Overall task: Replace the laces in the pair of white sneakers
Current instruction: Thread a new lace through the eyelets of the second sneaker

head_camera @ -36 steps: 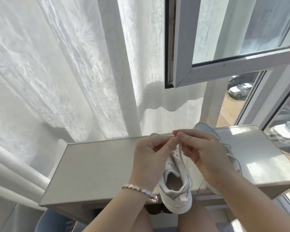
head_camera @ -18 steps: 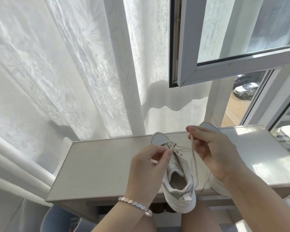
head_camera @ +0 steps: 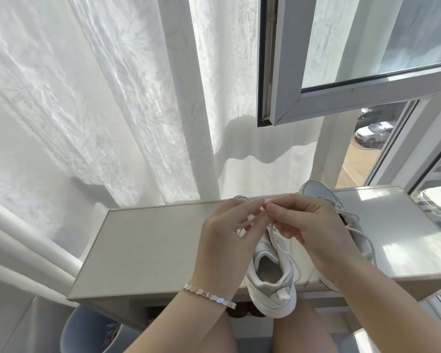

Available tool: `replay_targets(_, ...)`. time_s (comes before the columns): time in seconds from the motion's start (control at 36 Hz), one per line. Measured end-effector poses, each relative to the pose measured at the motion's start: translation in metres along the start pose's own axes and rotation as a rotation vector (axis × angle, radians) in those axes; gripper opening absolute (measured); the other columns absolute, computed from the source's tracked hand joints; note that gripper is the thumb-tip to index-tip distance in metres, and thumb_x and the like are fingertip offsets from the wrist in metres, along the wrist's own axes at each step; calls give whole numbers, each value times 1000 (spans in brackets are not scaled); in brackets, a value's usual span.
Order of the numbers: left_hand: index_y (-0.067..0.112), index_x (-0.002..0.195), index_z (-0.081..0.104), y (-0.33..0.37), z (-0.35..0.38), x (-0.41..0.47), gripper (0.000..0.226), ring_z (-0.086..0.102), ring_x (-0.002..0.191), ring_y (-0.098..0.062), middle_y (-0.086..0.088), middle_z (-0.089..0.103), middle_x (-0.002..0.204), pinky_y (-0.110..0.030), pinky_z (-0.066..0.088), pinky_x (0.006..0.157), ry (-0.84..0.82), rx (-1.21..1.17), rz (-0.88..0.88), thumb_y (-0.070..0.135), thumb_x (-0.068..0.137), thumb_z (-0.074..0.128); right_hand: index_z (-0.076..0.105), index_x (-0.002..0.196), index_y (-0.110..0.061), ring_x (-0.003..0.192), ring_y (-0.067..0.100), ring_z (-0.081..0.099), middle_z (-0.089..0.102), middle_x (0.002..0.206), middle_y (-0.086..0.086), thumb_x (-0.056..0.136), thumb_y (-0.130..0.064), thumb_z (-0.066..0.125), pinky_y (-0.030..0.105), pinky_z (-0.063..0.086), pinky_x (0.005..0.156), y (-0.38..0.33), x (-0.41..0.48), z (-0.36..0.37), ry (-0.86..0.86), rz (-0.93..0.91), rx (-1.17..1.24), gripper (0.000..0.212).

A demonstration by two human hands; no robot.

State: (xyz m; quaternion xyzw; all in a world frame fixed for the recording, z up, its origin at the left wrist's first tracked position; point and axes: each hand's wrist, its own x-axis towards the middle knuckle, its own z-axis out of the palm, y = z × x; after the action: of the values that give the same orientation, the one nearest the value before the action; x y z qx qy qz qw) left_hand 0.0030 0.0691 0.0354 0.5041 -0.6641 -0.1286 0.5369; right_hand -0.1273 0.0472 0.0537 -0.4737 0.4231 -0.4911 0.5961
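Looking down, the head camera shows a pale wood-grain narrow table (head_camera: 150, 245) set against a sheer white curtain (head_camera: 112, 98), with both hands working just above its far edge. The left hand (head_camera: 229, 235), a silver link bracelet (head_camera: 209, 294) on its wrist, and the right hand (head_camera: 313, 235) meet fingertip to fingertip over the near white low-top leather sneaker (head_camera: 273, 284).

Each hand has thumb and forefinger pressed together and the other fingers curled under. Between them they appear to pinch the white flat lace (head_camera: 271, 231), though the meeting point is small and washed out by sunlight, so I cannot tell which hand has the tip. From the pinch the lace drops to the sneaker's eyelet rows, and a slack loop hangs down its right side. The lace is lifted high, I judge, to draw slack through an eyelet and bring the tip where it can be aimed at the next hole.

That sneaker lies toe away, its heel overhanging the near table edge above the person's knees, which puts the open throat right under the hands. The second white sneaker (head_camera: 318, 194) sits just behind the right hand, toe toward the window, its loose white cord laces (head_camera: 351, 226) trailing on the table, probably set aside within reach. An open grey-framed window sash (head_camera: 341, 103) hangs above on the right.
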Motion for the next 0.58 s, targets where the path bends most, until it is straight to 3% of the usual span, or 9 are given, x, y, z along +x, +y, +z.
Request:
replay_targets(0.08,21,98,70,-6,1,0,18,59,68,-5,7,66,82,-18,49,59,51,108,190,25,81,65,73,74,-2,50,8,47,59,60,8,72,-3,67,15,37,48,0,0,0,-23,91,66,7)
replay_targets(0.17,12,95,74,-12,2,1,18,61,68,-19,-1,66,78,-31,51,59,87,208,331,20,84,62,72,77,0,51,7,45,56,64,10,74,-2,65,16,37,51,0,-1,-2,-11,140,74,8)
replay_targets(0.28,5,90,74,-15,2,2,16,59,66,-18,-4,64,75,-28,49,59,82,237,373,14,85,63,72,69,-5,48,6,49,59,58,4,79,1,64,13,42,48,2,-2,-1,63,138,74,14)
replay_targets(0.47,6,76,72,-16,4,1,11,55,58,-8,0,64,72,-7,39,56,103,182,254,12,81,64,69,58,-13,40,7,31,42,47,3,82,-2,64,15,27,41,7,-8,10,177,-48,-27,27)
replay_targets(0.58,8,71,71,-15,0,-1,10,56,59,-3,4,64,70,-9,42,52,102,136,180,13,77,65,70,56,-15,42,6,32,42,47,-2,81,-3,65,14,29,42,5,-6,8,242,-96,-1,29)
